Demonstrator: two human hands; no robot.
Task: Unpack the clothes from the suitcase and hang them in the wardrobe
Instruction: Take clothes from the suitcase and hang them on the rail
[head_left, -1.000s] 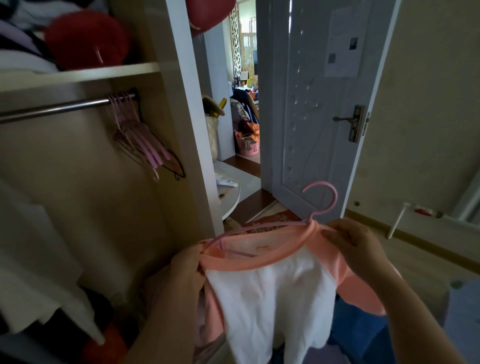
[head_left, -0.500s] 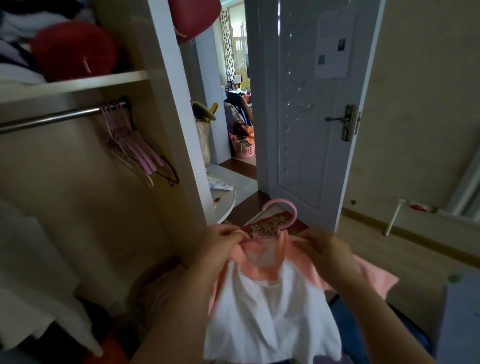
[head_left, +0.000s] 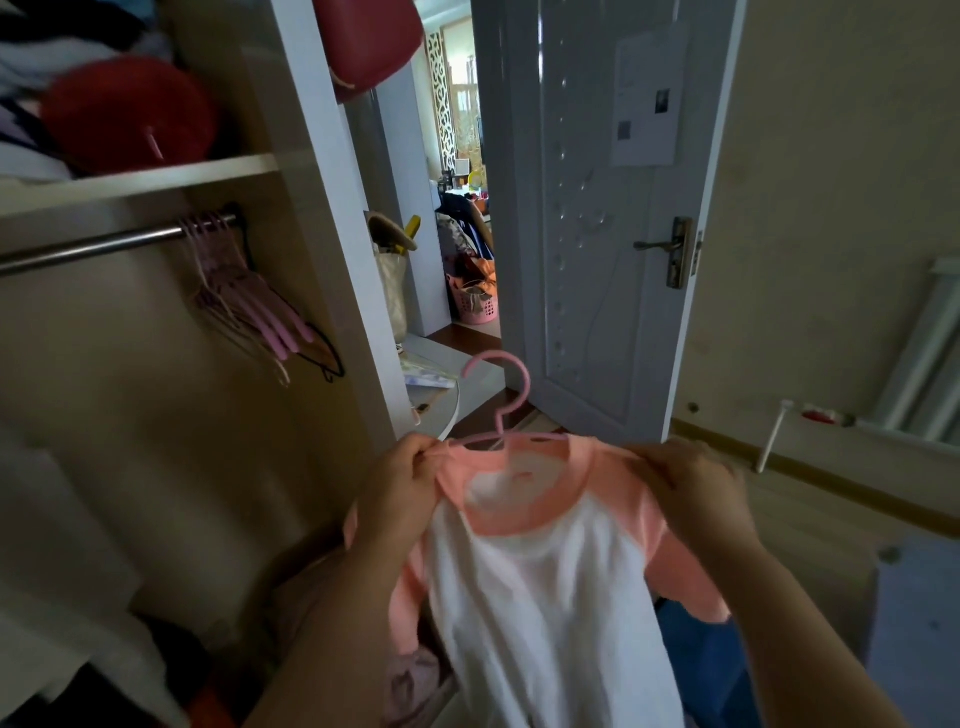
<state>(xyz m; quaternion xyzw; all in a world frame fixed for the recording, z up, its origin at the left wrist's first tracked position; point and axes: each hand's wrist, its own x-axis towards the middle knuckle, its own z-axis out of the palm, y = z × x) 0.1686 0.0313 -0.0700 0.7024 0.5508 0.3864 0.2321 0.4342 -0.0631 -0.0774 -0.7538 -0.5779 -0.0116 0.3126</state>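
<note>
T-shirt (head_left: 545, 597), pink-and-white: on pink hanger (head_left: 497, 396), held before the open wardrobe (head_left: 317, 218). Left hand (head_left: 400, 483) and right hand (head_left: 691, 483), fingers pinching one shoulder each. Change: shoulders now spread, hook upright. Judged ready for the rail (head_left: 104, 248).

A white T-shirt (head_left: 545, 597) with salmon-pink collar and sleeves hangs upright on a pink plastic hanger (head_left: 501, 395), pinched at the shoulders by the left hand (head_left: 400, 488) and right hand (head_left: 685, 483) before the open wardrobe (head_left: 317, 218), where empty pink hangers (head_left: 244, 301) bunch at the right end of its metal rail (head_left: 104, 247).
</note>
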